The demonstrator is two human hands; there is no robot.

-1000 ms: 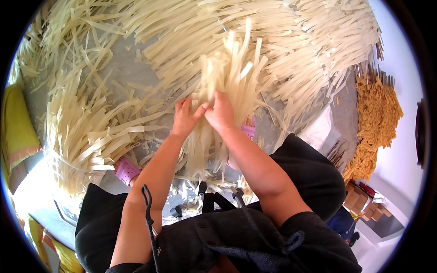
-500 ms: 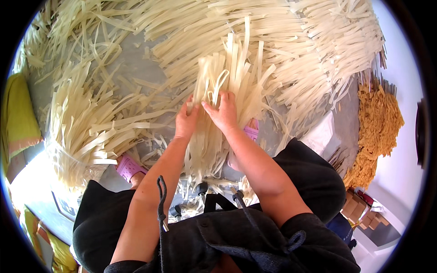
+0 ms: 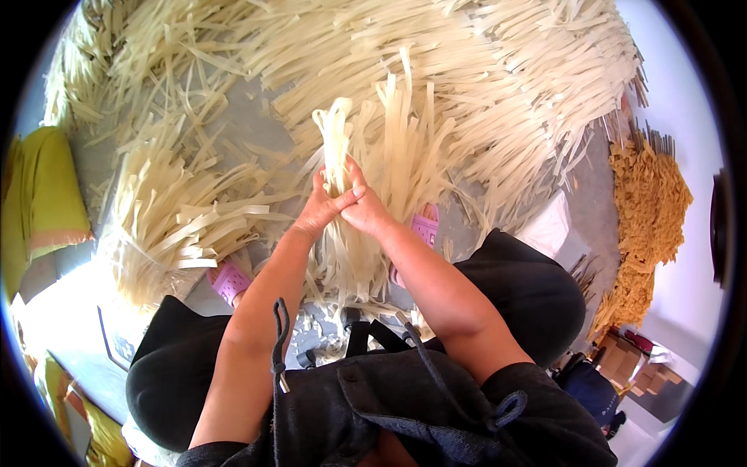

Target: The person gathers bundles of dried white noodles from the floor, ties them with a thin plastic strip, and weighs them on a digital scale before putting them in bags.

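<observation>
Seated person, black apron and trousers, knees spread. Pink slippers: left slipper [image 3: 231, 282], right slipper [image 3: 424, 228], on the grey floor [image 3: 241, 128]. Between the knees, both hands meet. Left hand [image 3: 320, 208] and right hand [image 3: 364, 208] are clenched together around 1 bundle of pale flat strips [image 3: 336, 144], held upright; its lower ends hang toward the floor between the feet. Beyond, loose strip heaps [image 3: 482, 86] cover the floor to its far edge. Tan fibre pile [image 3: 650, 202] by the right wall. Yellow-green cloth [image 3: 39, 202] at left edge.
</observation>
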